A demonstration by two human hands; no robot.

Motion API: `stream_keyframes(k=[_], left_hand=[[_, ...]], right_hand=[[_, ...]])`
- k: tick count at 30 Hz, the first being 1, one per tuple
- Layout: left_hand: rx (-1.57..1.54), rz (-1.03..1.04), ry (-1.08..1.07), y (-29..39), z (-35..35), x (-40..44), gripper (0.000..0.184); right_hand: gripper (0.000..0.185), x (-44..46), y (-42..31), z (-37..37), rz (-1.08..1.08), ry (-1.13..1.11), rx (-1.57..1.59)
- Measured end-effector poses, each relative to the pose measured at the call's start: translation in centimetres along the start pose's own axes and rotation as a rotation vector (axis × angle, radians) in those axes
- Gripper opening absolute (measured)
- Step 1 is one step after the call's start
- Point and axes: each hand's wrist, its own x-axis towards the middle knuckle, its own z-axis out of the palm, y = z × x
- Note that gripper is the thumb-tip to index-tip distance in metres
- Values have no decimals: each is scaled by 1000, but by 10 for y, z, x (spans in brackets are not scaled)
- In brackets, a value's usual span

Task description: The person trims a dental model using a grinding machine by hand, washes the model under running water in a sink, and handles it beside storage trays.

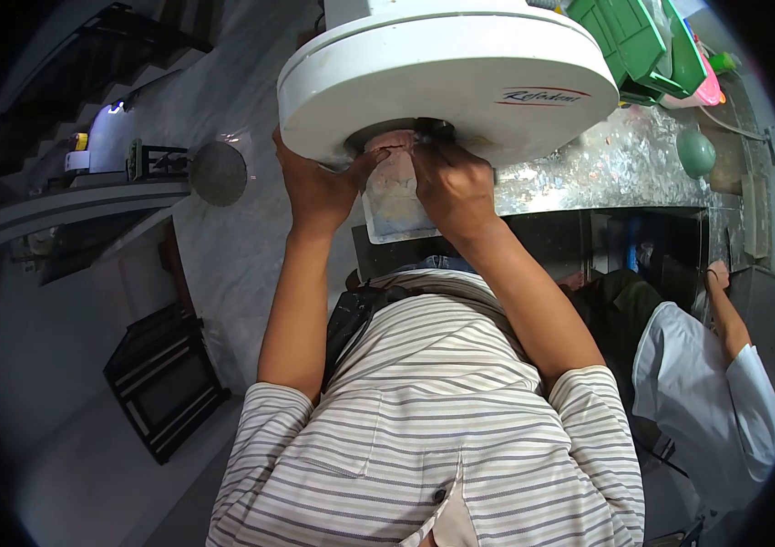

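Observation:
A large white machine housing [442, 91] marked "Refodent" stands in front of me, with a dark opening in its lower face. At that opening sits a pink plaster piece [393, 140], partly hidden by my fingers and the housing. My left hand [322, 187] is at its left side, thumb pressed to the piece, its other fingers partly hidden by the housing. On the right, my right hand [458, 187] is closed with its fingertips against the piece. Below them a pale, pink-smeared plate [395, 211] juts out toward me.
A splattered metallic worktop [569, 178] extends right, with a green ball-like object [696, 153] on it. Green bins [629, 46] stand at the back right. Close by on the right is another person [702, 392] in a light shirt. A round stool [219, 173] stands left.

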Motion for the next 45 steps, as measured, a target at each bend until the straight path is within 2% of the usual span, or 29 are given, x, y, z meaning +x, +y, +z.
stream_keyframes(k=[4,6,9,16,22,45], left_hand=[[-4,22,25,-1,1,0,87],[15,26,36,3,0,1,87],[36,34,47,6,-1,1,86],[70,105,43,8,-3,6,78],[64,123,116,16,-2,7,78],[-90,130,149,8,5,12,85]], right_hand=[[8,0,-2,-2,22,-5,0],[16,-2,-1,-3,2,-81,23],[9,2,-3,-2,33,-6,17],[8,2,-4,-1,34,3,-1],[6,1,-4,2,35,12,-28],[5,0,-5,6,89,-17,-14]])
